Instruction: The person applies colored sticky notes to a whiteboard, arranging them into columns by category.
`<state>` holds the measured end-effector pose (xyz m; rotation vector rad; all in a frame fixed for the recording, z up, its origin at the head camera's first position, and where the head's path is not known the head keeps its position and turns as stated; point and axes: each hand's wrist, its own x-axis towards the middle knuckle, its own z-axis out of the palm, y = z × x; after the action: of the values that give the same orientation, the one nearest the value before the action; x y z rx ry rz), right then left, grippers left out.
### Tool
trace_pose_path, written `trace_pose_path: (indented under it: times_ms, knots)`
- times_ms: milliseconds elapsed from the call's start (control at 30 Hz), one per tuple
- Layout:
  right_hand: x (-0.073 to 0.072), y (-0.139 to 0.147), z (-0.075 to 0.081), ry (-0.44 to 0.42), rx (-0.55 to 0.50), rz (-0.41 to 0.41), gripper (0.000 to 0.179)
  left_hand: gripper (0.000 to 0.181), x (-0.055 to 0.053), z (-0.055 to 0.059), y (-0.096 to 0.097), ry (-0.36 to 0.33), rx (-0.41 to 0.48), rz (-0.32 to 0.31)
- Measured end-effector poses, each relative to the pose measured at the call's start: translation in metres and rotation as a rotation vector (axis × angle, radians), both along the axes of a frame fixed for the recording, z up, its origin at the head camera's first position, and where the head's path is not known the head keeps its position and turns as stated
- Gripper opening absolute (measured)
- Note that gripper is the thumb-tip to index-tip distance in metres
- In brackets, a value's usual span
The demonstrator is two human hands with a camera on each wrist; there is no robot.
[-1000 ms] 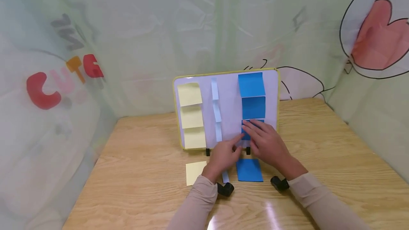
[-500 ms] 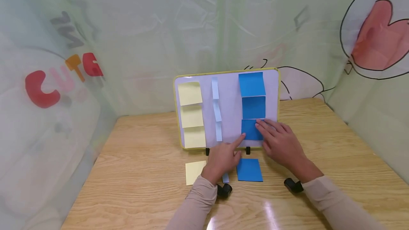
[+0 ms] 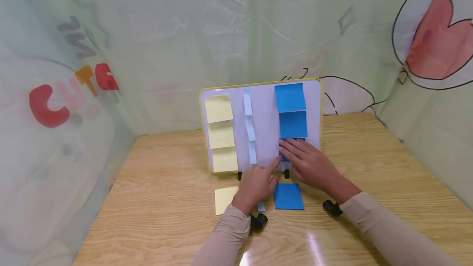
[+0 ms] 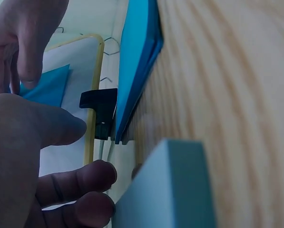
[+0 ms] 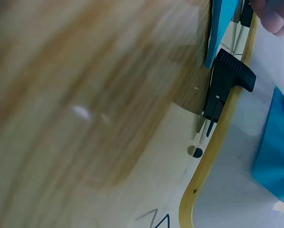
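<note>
In the head view a whiteboard [image 3: 264, 134] with a yellow frame stands upright, a column of blue sticky notes on its right side. My right hand [image 3: 314, 166] lays its fingers across the lowest blue sticky note [image 5: 277, 159], covering most of it. My left hand [image 3: 256, 184] points its index finger at that note's lower left corner and touches it. Its thumb and other fingers hold nothing in the left wrist view. Above the hands are two more blue notes, the upper [image 3: 290, 97] and the middle [image 3: 293, 124].
Pale yellow notes [image 3: 221, 134] and narrow light blue strips [image 3: 249, 128] also hang on the board. On the wooden table [image 3: 155, 200] lie a blue pad [image 3: 288, 196], a yellow pad [image 3: 224, 199] and a light blue strip pad [image 3: 261, 206]. Black feet [image 5: 227, 78] hold up the board.
My right hand slid right along the lowest blue note, uncovering most of it, then came back left over it. The left index finger stayed at the note's corner.
</note>
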<state>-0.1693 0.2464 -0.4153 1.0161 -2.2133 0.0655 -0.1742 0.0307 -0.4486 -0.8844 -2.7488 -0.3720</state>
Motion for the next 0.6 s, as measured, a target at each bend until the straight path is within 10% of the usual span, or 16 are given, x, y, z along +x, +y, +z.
trace_pose_path:
  times_ms: [600]
  knots:
    - [0.013,0.023,0.001,0.035,-0.004,-0.092,0.051,0.06,0.003,-0.002,-0.001,0.016,-0.005,0.012]
